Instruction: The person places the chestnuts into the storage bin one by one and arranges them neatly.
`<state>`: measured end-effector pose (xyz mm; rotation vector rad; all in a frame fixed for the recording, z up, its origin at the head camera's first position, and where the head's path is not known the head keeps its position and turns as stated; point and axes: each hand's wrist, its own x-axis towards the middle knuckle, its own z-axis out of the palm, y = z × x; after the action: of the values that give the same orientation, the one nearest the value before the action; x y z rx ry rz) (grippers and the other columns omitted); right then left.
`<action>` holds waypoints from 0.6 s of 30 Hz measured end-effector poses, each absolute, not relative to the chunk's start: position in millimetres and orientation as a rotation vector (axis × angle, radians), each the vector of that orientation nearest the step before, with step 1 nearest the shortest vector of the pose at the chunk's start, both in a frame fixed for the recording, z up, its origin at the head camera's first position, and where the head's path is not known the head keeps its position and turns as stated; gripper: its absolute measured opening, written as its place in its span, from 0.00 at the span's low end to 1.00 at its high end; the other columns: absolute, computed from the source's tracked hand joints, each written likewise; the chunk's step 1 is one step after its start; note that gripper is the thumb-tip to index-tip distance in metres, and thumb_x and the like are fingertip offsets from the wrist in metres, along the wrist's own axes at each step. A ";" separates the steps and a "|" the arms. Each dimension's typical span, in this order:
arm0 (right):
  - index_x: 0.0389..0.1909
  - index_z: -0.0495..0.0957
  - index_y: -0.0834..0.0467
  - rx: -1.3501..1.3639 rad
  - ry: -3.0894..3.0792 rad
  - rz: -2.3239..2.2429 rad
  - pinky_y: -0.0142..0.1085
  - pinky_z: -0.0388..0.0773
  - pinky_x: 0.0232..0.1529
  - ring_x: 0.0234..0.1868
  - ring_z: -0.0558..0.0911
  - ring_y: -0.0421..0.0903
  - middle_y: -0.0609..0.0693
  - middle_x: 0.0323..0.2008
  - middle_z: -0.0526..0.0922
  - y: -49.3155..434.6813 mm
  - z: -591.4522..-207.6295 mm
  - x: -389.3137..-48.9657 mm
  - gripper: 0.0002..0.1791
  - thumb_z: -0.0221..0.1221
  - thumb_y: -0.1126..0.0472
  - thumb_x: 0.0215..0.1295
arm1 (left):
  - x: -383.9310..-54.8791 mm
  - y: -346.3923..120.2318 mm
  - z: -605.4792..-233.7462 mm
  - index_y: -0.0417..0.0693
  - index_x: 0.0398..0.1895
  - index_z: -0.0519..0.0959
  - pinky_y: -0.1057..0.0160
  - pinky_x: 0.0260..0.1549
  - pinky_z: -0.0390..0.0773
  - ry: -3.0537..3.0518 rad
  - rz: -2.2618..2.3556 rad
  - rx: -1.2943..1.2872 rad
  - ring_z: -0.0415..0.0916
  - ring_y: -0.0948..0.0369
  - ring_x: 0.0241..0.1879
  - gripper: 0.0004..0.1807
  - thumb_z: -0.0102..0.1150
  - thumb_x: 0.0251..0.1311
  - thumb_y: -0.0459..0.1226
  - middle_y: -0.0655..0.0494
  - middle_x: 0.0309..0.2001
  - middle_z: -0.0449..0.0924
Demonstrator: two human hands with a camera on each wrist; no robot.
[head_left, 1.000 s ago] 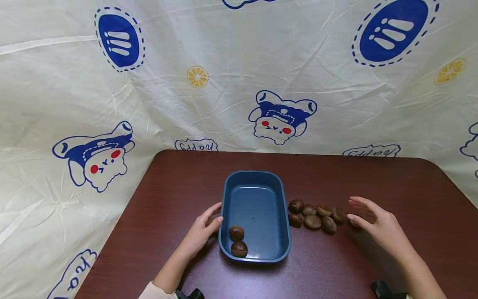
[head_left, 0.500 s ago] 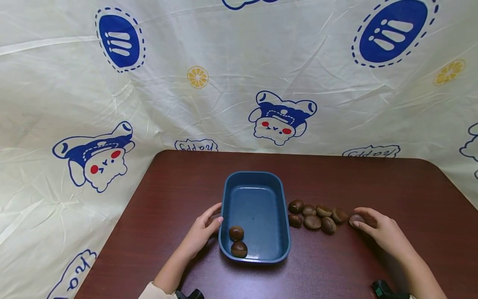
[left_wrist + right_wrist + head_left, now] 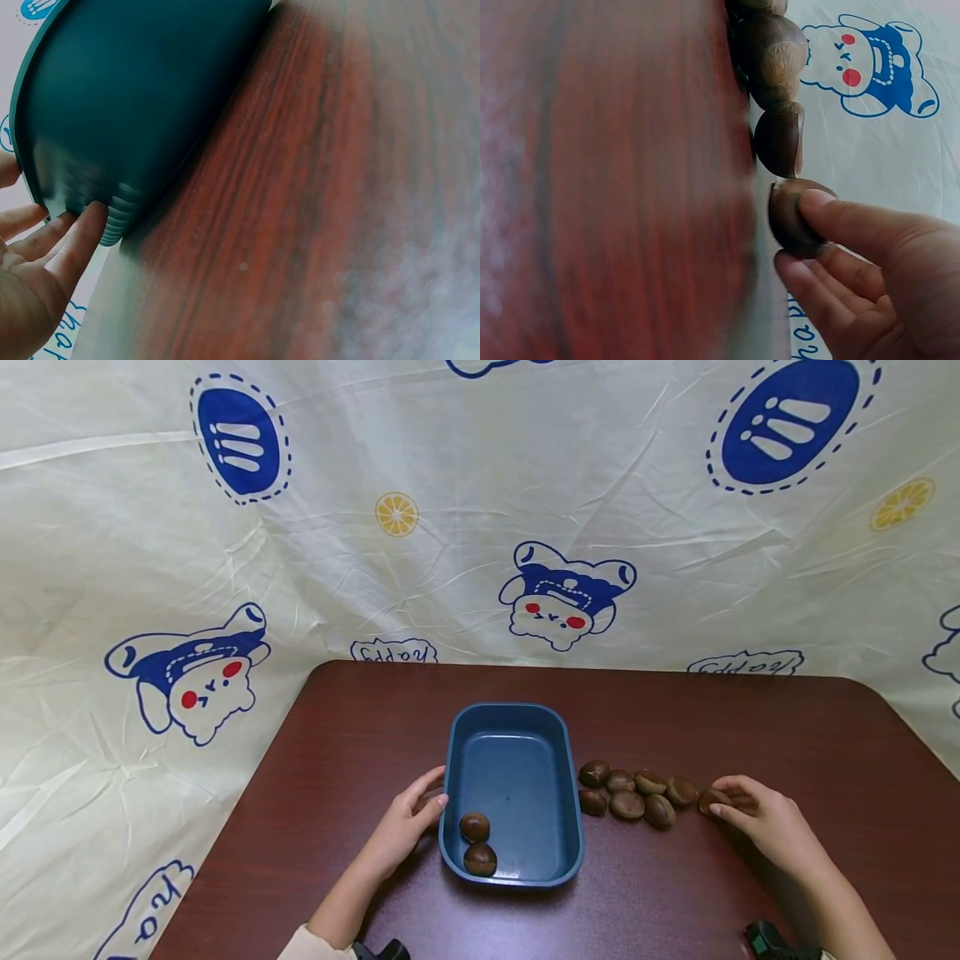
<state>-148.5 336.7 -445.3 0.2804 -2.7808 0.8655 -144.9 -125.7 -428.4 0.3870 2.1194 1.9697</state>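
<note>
My right hand (image 3: pixel 776 822) pinches a brown chestnut (image 3: pixel 714 802) between thumb and fingers, at the right end of a group of several chestnuts (image 3: pixel 627 805). In the right wrist view the thumb lies on the near side of that chestnut (image 3: pixel 791 221), with fingertips beneath it. My left hand (image 3: pixel 405 822) rests against the left side of a blue rectangular plastic box (image 3: pixel 575 827). In the left wrist view its fairly straight fingers (image 3: pixel 79 247) touch the box's outer wall (image 3: pixel 135 97). Two chestnuts (image 3: pixel 478 843) lie inside the box, in its near left corner.
The dark reddish-brown table (image 3: pixel 375 718) has rounded far corners. Behind it hangs a pale printed cloth (image 3: pixel 450 585). The loose chestnuts sit close by the box's right wall. A black device (image 3: pixel 776 941) is by the right wrist.
My right hand has come down slightly and its fingers have closed on the rightmost chestnut, which has tilted in the grip. The left hand and box have stayed put.
</note>
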 end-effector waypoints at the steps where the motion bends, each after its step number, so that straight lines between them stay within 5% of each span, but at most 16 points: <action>1: 0.39 0.75 0.58 0.282 -2.772 0.862 0.25 0.72 0.28 0.31 0.76 0.29 0.56 0.35 0.80 336.3 -444.6 -148.3 0.13 0.64 0.64 0.52 | -144.9 -125.6 -428.2 0.36 0.65 0.56 0.56 0.48 0.70 2.122 1.968 0.387 0.62 0.44 0.57 0.25 0.44 0.66 0.32 0.36 0.61 0.59; 11: 0.41 0.74 0.57 0.311 -2.704 0.873 0.18 0.70 0.30 0.33 0.73 0.24 0.55 0.37 0.80 322.3 -425.8 -151.9 0.13 0.63 0.63 0.54 | -144.8 -126.1 -428.4 0.36 0.65 0.55 0.56 0.49 0.70 2.096 1.985 0.391 0.61 0.44 0.58 0.25 0.44 0.66 0.32 0.35 0.61 0.58; 18: 0.43 0.74 0.57 0.365 -2.687 0.893 0.23 0.73 0.34 0.36 0.78 0.37 0.54 0.38 0.79 295.7 -406.8 -159.8 0.13 0.61 0.63 0.56 | -144.7 -126.1 -428.2 0.36 0.65 0.56 0.56 0.49 0.70 2.106 1.979 0.390 0.63 0.44 0.57 0.25 0.44 0.66 0.33 0.36 0.61 0.59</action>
<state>-159.8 295.7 -406.8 0.3650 -2.6871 0.8925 -144.7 -126.1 -428.2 0.3897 2.1059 1.9794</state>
